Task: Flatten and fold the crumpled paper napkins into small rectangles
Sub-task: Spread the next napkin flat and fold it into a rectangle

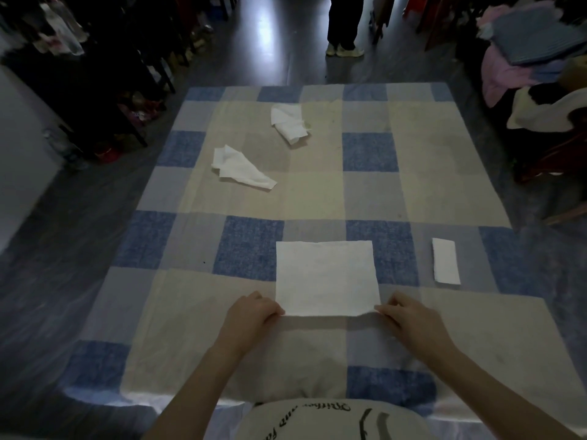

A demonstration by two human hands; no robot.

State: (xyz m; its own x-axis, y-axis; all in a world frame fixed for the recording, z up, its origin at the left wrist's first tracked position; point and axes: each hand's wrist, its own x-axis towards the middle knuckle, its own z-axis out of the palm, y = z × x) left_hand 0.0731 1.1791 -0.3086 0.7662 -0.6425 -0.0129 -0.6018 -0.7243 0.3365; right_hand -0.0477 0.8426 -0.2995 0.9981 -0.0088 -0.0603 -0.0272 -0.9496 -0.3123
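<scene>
A flattened white napkin [326,277] lies spread as a near-square on the checked cloth in front of me. My left hand [251,315] pinches its near left corner and my right hand [409,317] pinches its near right corner. To the right lies a small folded napkin rectangle [445,261]. Farther back, two crumpled napkins rest on the cloth: one at centre left [239,168] and one beyond it [290,122].
The blue, grey and cream checked cloth [428,192] covers the table. A person's legs [344,25] stand beyond the far edge. Piled clothes [524,58] and a chair sit at the right; dark furniture [95,74] lines the left.
</scene>
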